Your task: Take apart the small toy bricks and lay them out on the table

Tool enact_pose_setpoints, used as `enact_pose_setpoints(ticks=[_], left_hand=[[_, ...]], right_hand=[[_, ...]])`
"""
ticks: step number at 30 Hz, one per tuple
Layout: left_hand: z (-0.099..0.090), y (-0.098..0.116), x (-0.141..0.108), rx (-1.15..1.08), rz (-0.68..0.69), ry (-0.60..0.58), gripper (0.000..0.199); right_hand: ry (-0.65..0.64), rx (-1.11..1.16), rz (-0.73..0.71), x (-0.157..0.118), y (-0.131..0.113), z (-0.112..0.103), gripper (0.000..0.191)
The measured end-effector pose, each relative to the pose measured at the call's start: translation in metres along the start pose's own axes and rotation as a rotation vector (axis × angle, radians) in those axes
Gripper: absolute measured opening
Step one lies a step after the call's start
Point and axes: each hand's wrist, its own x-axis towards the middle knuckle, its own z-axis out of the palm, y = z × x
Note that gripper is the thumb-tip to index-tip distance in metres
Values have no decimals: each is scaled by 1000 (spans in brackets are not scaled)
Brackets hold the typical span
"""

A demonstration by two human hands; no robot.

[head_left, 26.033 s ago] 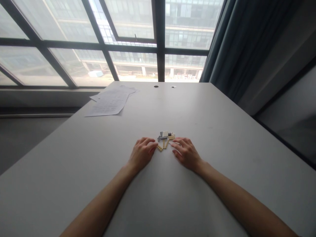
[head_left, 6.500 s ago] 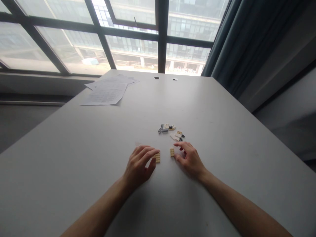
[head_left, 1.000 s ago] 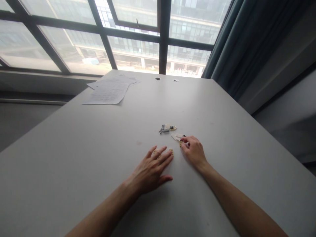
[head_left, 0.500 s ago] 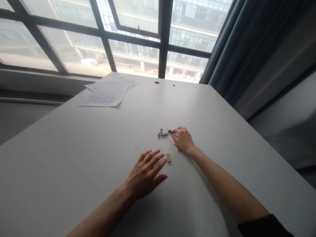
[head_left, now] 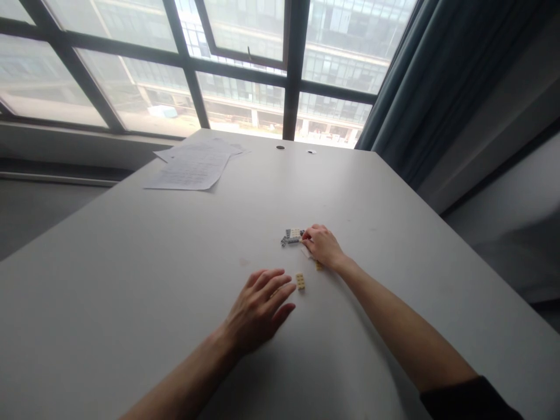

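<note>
Now right hand is up at grey studded bricks; can't tell if pinching. Left hand loosely spread, tan studded brick now uncovered.

In front of you, a tan brick lies flat, studs up; farther right, a partly hidden second tan brick; beyond it, a white piece; farthest, a grey-and-white studded cluster.

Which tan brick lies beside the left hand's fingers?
The studded tan brick, right of the left hand, mostly uncovered; the tan piece by the right hand is partly hidden.
</note>
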Motion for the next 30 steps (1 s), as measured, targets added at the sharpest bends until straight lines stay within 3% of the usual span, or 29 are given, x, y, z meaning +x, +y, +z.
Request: enact_pose_setpoints(ticks=[5, 8, 12, 18, 23, 30], left_hand=[[1, 0, 0, -19, -21, 86, 19], [2, 6, 0, -35, -11, 150, 27], [2, 12, 1, -61, 14, 190, 31], [1, 11, 2, -110, -3, 222, 25], [0, 10, 2, -125, -24, 234, 17], [-1, 10, 3, -114, -59, 234, 9]], right_hand=[[48, 153, -7, -36, -16, -13, 11], [9, 593, 57, -76, -33, -17, 8], [-156, 1001, 151, -114, -50, -12, 11], [-140, 1213, 219, -121, -56, 0, 17], [-84, 1302, 241, -123, -56, 4, 18], [-103, 1391, 225, -126, -57, 7, 16]])
